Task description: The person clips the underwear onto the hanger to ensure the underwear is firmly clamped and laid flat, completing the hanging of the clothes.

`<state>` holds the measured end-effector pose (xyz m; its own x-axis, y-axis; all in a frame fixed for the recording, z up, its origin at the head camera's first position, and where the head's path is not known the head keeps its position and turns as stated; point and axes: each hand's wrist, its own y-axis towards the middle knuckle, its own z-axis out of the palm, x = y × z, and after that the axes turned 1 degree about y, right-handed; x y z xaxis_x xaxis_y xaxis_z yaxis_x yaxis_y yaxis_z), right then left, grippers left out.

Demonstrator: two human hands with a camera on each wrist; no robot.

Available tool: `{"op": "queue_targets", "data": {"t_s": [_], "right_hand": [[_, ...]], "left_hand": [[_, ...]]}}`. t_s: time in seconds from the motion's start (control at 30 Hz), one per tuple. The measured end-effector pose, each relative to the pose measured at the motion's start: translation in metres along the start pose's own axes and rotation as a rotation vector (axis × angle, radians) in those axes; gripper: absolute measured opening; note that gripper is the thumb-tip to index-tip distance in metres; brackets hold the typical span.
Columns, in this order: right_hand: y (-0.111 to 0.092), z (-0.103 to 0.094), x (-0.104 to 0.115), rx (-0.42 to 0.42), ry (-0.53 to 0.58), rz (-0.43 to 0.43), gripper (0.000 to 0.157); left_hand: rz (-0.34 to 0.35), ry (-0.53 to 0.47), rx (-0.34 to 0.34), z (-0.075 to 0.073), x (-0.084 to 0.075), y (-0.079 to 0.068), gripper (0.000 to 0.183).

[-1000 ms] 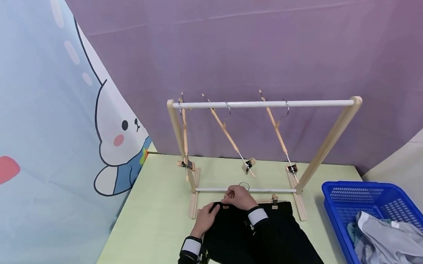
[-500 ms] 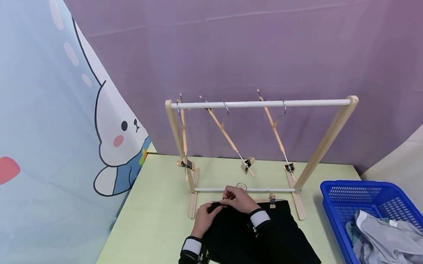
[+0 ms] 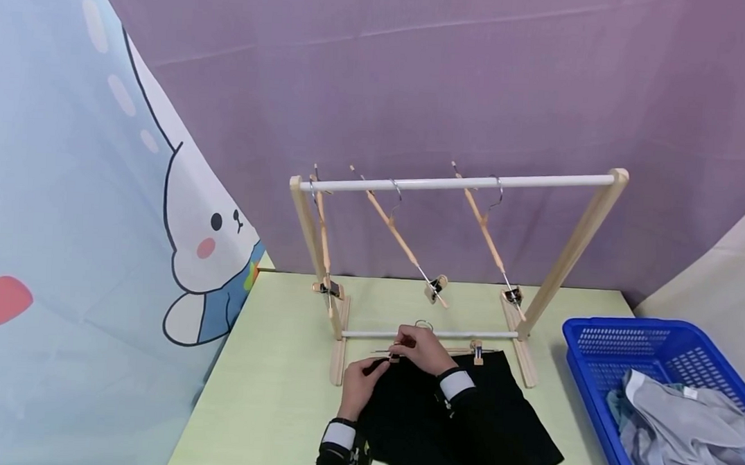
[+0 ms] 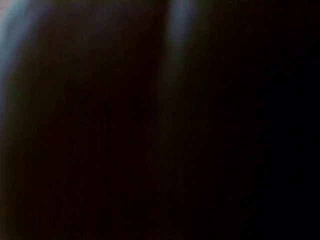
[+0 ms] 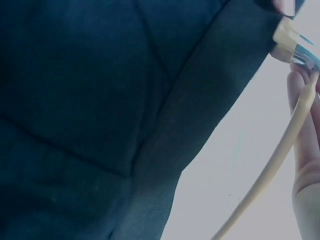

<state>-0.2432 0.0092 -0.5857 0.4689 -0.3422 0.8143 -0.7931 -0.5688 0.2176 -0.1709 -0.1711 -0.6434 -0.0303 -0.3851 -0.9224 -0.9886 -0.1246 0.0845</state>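
On the pale green surface [image 3: 266,373], a rack [image 3: 457,183] is standing behind the black shorts [image 3: 402,417], which are lying with their waistband [image 5: 200,105] along a hanger [image 3: 459,351]. The left hand [image 3: 358,386] is pinching the waistband's left end, fingers nearly together, while the right hand [image 3: 423,350] is gripping the left clip [image 5: 285,40] between bent fingers; whether the clip is biting is unclear. For sound fastening, the left hand should be holding the cloth flat and level with the right clip [image 3: 477,353].

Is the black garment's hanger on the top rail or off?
Off: the hanger is at the waistband, its hook near the lower bar, well below the top rail.
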Motion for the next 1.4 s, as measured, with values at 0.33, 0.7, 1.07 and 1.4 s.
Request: {"op": "queue_targets", "data": {"t_s": [0.33, 0.7, 1.07, 1.4], "right_hand": [[-0.001, 0.005, -0.003, 0.064, 0.021, 0.024, 0.014], [-0.009, 0.003, -0.005, 0.048, 0.015, 0.213, 0.035], [-0.070, -0.060, -0.022, -0.294, -0.197, 0.243, 0.034], [-0.107, -0.076, -0.050, -0.261, -0.317, 0.454, 0.047]], "left_hand": [[-0.036, -0.089, -0.059, 0.000, -0.001, -0.001, 0.013], [-0.052, 0.011, -0.029, -0.001, 0.000, 0.007, 0.024], [-0.173, 0.075, -0.107, 0.003, -0.009, 0.006, 0.044], [-0.228, 0.134, -0.132, 0.005, -0.023, 0.007, 0.032]]}}
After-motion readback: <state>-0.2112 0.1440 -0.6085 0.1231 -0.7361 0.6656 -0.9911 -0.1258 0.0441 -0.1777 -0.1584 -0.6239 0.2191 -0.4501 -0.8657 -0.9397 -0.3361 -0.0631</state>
